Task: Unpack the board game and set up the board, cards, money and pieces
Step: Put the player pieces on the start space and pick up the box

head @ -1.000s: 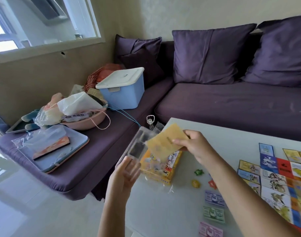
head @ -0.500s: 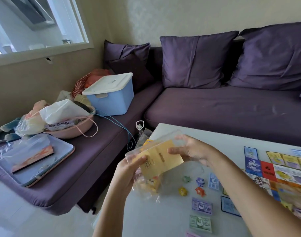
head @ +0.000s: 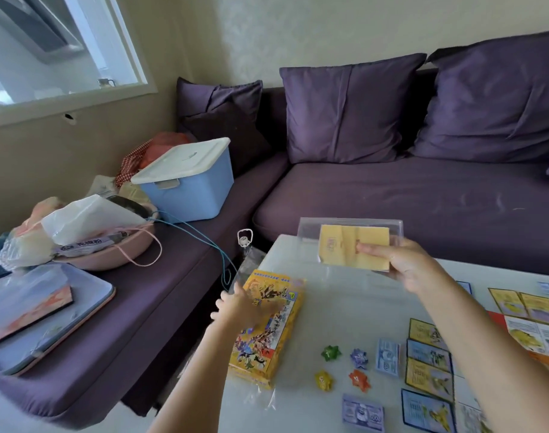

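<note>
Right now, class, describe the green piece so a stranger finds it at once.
Find the white table before the sofa. Right of the yellow box lie four star pieces. The green piece sits back left; beside it are a purple piece, a yellow piece and an orange piece.

Purple corner sofa runs along two cream walls, with three matching cushions propped against its back. White-framed window sits high on the left wall; light is soft and even. White counter stands just before the sofa.
</note>
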{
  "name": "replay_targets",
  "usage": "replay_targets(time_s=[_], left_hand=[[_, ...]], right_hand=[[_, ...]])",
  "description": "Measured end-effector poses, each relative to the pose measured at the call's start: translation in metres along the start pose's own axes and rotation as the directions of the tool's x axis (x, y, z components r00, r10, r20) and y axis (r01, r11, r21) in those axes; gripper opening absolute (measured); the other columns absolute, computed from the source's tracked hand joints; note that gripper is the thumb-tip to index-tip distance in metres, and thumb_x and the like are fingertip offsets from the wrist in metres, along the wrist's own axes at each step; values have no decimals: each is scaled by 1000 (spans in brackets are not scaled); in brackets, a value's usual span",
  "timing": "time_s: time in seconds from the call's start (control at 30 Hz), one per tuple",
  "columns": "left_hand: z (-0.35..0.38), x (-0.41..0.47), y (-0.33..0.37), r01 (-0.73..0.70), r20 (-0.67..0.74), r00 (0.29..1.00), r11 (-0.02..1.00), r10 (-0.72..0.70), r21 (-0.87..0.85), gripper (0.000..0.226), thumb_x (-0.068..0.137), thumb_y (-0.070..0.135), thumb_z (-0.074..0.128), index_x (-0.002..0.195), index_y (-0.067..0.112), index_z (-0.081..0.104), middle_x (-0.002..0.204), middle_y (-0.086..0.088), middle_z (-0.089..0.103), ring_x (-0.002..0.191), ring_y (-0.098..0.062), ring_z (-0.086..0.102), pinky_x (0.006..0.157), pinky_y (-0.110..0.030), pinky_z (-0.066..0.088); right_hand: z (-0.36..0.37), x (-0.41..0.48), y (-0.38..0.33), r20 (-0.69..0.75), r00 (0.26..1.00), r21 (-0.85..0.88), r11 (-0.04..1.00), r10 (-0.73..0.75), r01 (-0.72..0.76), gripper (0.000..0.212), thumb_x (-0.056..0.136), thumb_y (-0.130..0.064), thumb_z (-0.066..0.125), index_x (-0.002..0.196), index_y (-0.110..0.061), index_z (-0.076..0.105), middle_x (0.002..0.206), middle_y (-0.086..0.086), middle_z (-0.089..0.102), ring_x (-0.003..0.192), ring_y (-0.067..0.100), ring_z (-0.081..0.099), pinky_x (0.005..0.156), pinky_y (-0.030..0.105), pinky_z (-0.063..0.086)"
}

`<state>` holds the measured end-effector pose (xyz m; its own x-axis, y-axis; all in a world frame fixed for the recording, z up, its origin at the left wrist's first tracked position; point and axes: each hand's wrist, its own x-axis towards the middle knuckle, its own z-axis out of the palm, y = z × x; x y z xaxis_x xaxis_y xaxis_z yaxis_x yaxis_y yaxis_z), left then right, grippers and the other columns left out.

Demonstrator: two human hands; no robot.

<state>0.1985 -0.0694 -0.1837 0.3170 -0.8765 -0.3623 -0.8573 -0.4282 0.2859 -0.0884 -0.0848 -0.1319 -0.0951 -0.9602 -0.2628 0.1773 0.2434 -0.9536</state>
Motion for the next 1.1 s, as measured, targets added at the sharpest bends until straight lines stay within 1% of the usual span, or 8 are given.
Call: replay_targets(time_s=[0.07,0.2,0.37,0.5,0.63,0.73,0.87,1.1], left_hand=[[13,-1,5,-18,67,998,988,8,152,141,49,93,51,150,20,-14,156,-22,2,143,-39,8,111,-59,13],[23,-2,19,-47,65,997,970,32,239,141,52,93,49,145,21,-29,154,-24,-19,144,-41,-11,111,-65,2],[31,-10,30,-54,74,997,955,34,291,142,53,92,51,143,19,-32,154,-28,-15,144,-42,-9,110,-66,2],[29,-15,37,-64,64,997,947,47,313,143,53,90,54,144,18,-31,154,-27,1,142,-41,8,111,-63,12],[17,-31,40,-160,-87,977,936,196,312,145,52,88,58,142,22,-34,152,-23,7,139,-39,16,112,-56,17],[-3,-59,42,-341,-276,866,897,416,281,141,53,81,63,140,30,-36,149,-12,8,136,-33,18,114,-47,18],[-22,-91,25,-653,-457,622,743,636,145,140,43,75,65,138,44,-33,146,-2,13,133,-25,20,112,-45,27],[-28,-120,-18,-764,-561,379,591,736,260,142,36,65,75,152,31,-1,145,-13,22,130,-34,30,95,-54,42]], right_hand=[[-12,2,4,-24,1000,-23,1000,2,-3,42,70,-5,80,107,-13,63,94,5,71,82,16,67,63,27,51],[-24,6,10,-74,997,-32,999,-5,2,51,68,-5,82,114,-13,60,96,6,70,82,17,67,63,28,51],[-30,7,11,-116,992,-10,999,-39,38,50,68,-5,82,112,-12,60,93,4,70,81,18,67,71,30,54],[-37,3,5,-126,990,22,997,-66,69,44,69,-5,82,107,-14,62,96,5,70,84,18,67,72,31,54],[-50,-8,-13,-151,980,138,979,-130,151,31,76,-9,77,102,-19,65,96,2,71,84,16,67,67,27,53],[-60,-24,-35,-175,968,262,939,-178,220,22,81,-7,71,95,-22,64,93,-2,70,81,14,66,61,23,57],[-53,-58,-55,-144,956,272,918,-256,287,23,79,-6,71,95,-21,65,91,-1,71,76,12,69,55,19,55],[-24,-127,-69,-28,905,122,897,-424,424,44,70,-10,80,111,-16,63,97,0,74,89,15,71,73,26,53]])
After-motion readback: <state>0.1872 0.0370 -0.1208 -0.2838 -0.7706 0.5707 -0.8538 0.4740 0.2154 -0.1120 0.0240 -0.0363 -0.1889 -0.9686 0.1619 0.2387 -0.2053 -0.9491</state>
